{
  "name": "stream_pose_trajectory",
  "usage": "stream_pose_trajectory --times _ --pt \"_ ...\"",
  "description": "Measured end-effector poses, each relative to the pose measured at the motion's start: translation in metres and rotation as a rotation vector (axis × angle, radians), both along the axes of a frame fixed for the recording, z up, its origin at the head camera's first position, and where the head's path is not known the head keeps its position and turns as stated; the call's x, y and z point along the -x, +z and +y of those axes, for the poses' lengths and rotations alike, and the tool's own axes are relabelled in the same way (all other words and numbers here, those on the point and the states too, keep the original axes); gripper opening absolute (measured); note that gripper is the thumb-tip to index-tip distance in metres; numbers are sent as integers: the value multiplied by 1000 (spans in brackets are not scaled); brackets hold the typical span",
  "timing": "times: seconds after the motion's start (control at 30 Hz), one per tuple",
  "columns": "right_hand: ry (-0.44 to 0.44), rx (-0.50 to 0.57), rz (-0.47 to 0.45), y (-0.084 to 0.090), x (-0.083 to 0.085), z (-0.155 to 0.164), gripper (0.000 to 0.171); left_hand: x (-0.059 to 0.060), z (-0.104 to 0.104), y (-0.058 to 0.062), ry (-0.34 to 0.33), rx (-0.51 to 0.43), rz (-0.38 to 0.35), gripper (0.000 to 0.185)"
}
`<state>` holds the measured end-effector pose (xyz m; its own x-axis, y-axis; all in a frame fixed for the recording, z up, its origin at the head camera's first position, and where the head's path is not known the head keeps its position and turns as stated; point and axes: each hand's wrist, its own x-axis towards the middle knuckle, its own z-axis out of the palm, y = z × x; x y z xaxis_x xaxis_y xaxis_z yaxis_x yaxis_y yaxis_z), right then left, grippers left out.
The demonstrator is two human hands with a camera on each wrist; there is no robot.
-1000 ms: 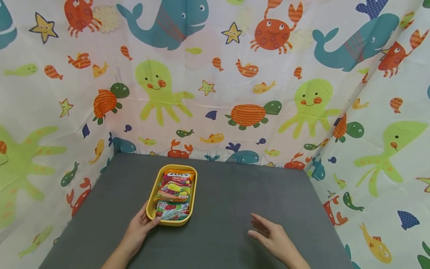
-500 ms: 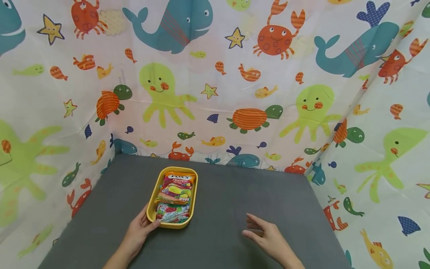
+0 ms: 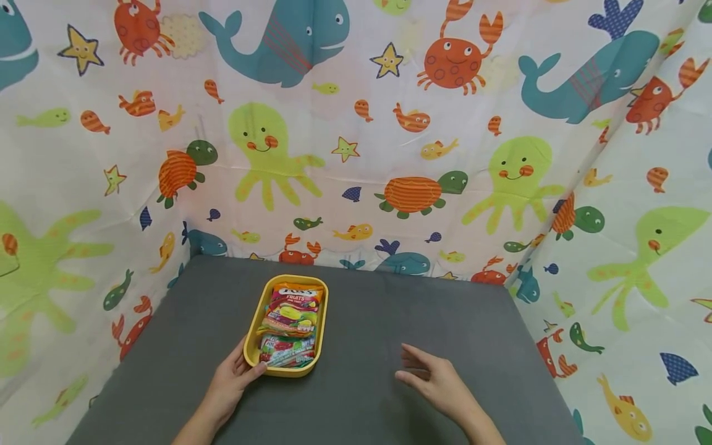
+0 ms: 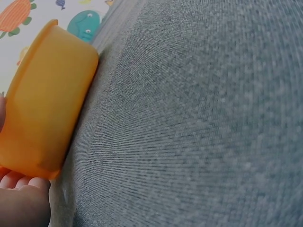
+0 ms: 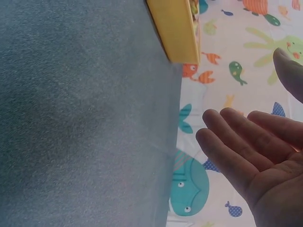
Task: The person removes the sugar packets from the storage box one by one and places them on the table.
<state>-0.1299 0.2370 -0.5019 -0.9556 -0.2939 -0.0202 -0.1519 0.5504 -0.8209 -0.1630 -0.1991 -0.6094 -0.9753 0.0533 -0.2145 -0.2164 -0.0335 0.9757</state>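
A yellow oblong tub [image 3: 321,321] sits left of the middle on the grey tabletop. Colourful candy packets fill it, the upper packet [image 3: 290,312] lettered "Fox's Fruits" and another packet [image 3: 286,351] below it. My left hand [image 3: 227,377] holds the tub's near left corner, thumb at the rim and fingers along the outside. From the left wrist view, the tub's smooth wall [image 4: 49,94] shows, with fingertips against its lower edge. My right hand [image 3: 439,380] hovers over the table to the right, fingers loosely extended and apart from the tub; its palm [image 5: 279,184] holds nothing.
Dark grey cloth [image 3: 367,346] covers the table. A white curtain [image 3: 345,185] printed with sea animals stands behind it and along both sides, meeting the table's far edge.
My right hand has drifted left, toward the tub, and slightly away from me. The left hand and the tub stay in place. The head view has shifted slightly.
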Motion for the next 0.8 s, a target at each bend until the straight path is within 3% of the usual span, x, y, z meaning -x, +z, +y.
stream_pose_trajectory --times 0.4,0.8 --pt "53 18 36 8 6 -9 64 -2 1 1 8 -3 -3 94" --pt "73 28 14 11 16 -20 62 0 1 -2 16 1 2 95"
